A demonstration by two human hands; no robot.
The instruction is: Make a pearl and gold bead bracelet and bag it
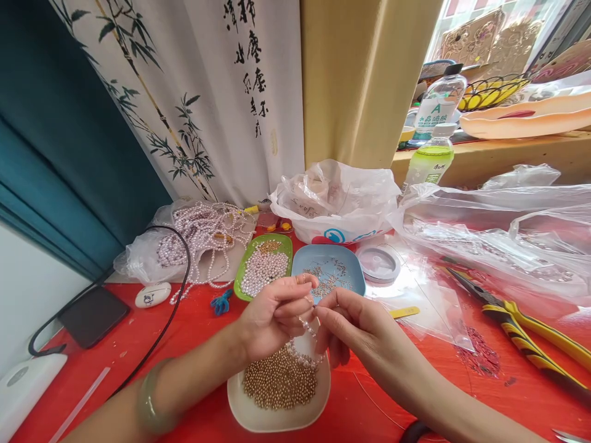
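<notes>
My left hand is closed, fingers curled around a thin strand of clear and pale beads. The strand hangs below the fingers toward a cream dish heaped with small gold beads. My right hand meets the left fingertips, its thumb and index finger pinched together. A tiny dark spot shows at that pinch, too small to name. Just behind the hands are a blue dish with small metal pins and a green dish of pearly and gold beads.
Long-nose pliers with yellow-black handles lie at right near plastic bags. Behind the dishes stand a white bag and bottles. Bead strings, a black cable and a phone are at left.
</notes>
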